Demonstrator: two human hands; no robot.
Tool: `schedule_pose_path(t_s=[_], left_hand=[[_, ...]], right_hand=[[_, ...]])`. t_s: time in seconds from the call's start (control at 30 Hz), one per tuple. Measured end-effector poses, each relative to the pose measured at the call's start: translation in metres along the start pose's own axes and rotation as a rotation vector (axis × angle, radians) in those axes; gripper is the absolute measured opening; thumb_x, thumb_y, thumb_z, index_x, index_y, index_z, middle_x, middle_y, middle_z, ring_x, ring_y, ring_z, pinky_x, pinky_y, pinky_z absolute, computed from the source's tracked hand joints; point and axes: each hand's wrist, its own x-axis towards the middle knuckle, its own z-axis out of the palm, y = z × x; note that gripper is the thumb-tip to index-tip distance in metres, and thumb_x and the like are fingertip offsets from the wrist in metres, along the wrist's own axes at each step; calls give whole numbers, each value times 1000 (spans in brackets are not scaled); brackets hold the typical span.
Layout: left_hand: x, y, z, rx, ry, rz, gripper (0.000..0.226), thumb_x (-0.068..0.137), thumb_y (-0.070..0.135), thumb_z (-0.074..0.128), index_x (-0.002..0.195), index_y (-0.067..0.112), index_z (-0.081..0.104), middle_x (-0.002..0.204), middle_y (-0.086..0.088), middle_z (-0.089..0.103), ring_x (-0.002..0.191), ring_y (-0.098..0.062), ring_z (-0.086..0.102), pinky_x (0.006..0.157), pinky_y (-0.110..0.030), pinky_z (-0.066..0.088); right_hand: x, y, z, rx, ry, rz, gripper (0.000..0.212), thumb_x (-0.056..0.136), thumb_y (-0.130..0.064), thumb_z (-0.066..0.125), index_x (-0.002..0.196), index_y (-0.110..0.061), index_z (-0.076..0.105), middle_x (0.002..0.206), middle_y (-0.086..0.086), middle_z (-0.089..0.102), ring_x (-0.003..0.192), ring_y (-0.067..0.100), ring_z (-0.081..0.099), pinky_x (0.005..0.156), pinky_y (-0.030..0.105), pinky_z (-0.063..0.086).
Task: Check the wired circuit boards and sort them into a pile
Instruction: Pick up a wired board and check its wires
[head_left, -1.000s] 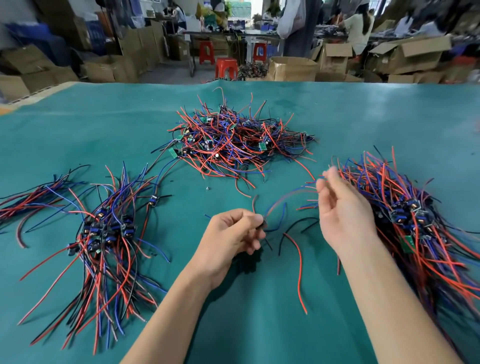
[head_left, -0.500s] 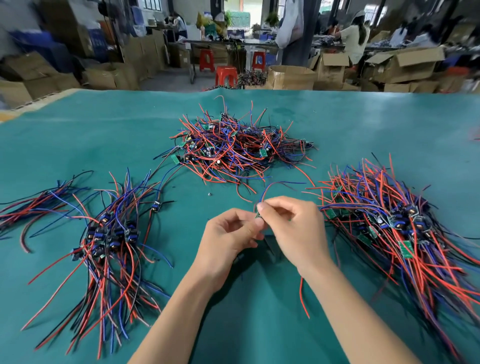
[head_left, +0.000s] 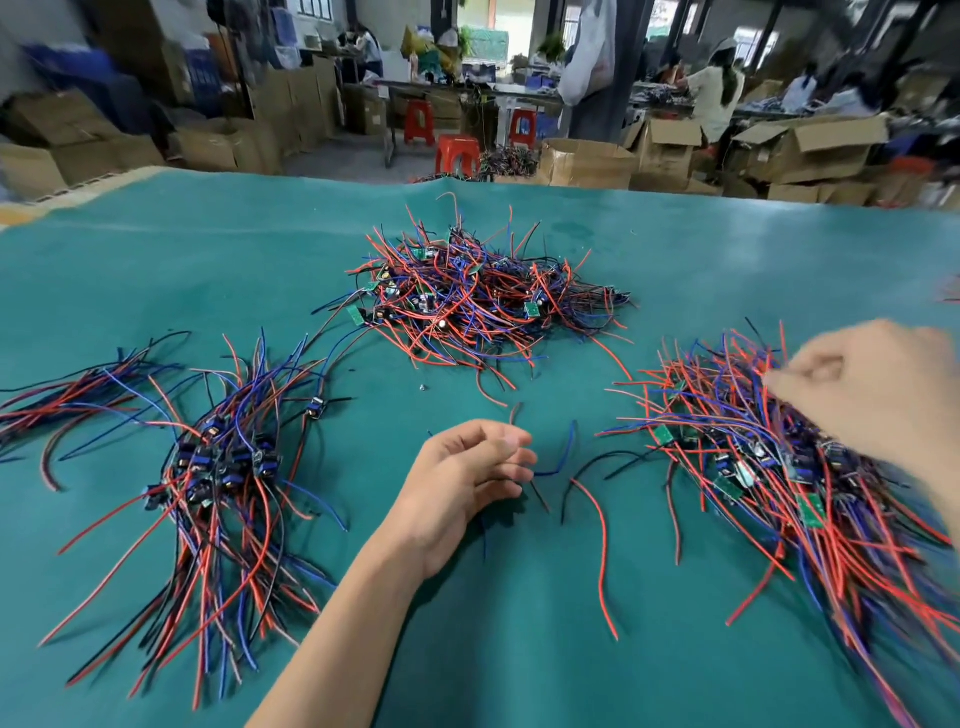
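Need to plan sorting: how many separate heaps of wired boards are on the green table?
4: the far-centre pile, the right pile under the right hand, the near-left pile, and a smaller bundle at the left edge, partly cropped.

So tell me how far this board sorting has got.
Done: a combed pile lies at the left, wires roughly aligned. In hand: the left hand holds one wired board over the green mat, wires trailing to its right, while the blurred right hand reaches over the right-hand pile. Left: the tangled heap at the far centre, probably unsorted.
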Motion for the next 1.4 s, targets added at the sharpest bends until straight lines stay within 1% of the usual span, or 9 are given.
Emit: schedule_pose_path(t_s=[0.17, 0.3, 0.4, 0.57, 0.73, 0.83, 1.0, 1.17, 1.4], left_hand=[[1, -2, -2, -8, 11, -9, 12, 94, 6, 59, 99, 4, 70, 88, -13, 69, 73, -17, 64, 69, -22, 54], [2, -2, -4, -19, 26, -18, 13, 95, 4, 58, 100, 2, 70, 89, -15, 69, 74, -18, 64, 70, -23, 54], [3, -2, -5, -26, 26, -17, 14, 95, 3, 56, 100, 1, 69, 88, -15, 69, 74, -18, 64, 70, -24, 54], [4, -2, -4, -25, 26, -12, 15, 95, 0, 54, 99, -1, 69, 87, -15, 68, 73, -19, 63, 70, -24, 54], [3, -3, -4, -31, 29, -11, 16, 96, -1, 52, 100, -2, 68, 86, -16, 68, 72, -18, 63, 68, -24, 55], [4, -4, -4, -29, 30, -10, 16, 96, -1, 52, 101, -4, 67, 87, -17, 68, 72, -18, 64, 68, -24, 55], [5, -2, -3, -44, 40, -2, 18, 99, 7, 50, 102, 1, 67, 86, -17, 70, 70, -18, 66, 67, -24, 56], [4, -1, 1, -38, 26, 24, 27, 99, 32, 56, 103, 8, 67, 87, -18, 72, 70, -20, 67, 64, -24, 55], [2, -4, 2, 31, -1, 99, 19, 95, 16, 63, 113, 15, 66, 80, -11, 62, 72, -25, 57, 70, -31, 52]], right_hand=[[31, -94, 39, 264, -121, -271, 8, 75, -34, 67, 67, -36, 68, 76, -7, 75, 88, 28, 71, 85, 41, 59], [71, -168, 88, 166, -364, -425, 48, 83, -18, 65, 127, -37, 63, 125, 11, 67, 111, 32, 64, 96, 40, 53], [89, -193, 117, 203, -408, -406, 69, 82, -10, 57, 146, -34, 50, 137, 15, 61, 74, 27, 66, 73, 32, 57], [94, -193, 137, 345, -277, -292, 46, 80, -15, 59, 121, -34, 71, 128, 14, 67, 117, 35, 61, 100, 35, 50], [71, -170, 109, 859, -10, -125, 15, 83, -32, 64, 70, -29, 71, 74, -2, 73, 81, 27, 71, 71, 38, 55], [33, -152, 88, 1206, -92, -189, 20, 94, -19, 63, 79, -28, 72, 69, -2, 72, 57, 12, 65, 53, 31, 51], [-39, -124, 86, 1773, -440, -54, 22, 98, -5, 59, 112, -20, 65, 87, 15, 74, 63, 17, 60, 54, 24, 47], [-67, -131, 110, 1615, -578, -87, 24, 101, -4, 52, 111, -15, 70, 101, 6, 78, 72, 10, 63, 57, 23, 40], [-73, -140, 123, 1800, -697, 129, 27, 85, 10, 49, 100, -6, 66, 97, 16, 77, 66, 20, 59, 56, 27, 46]])
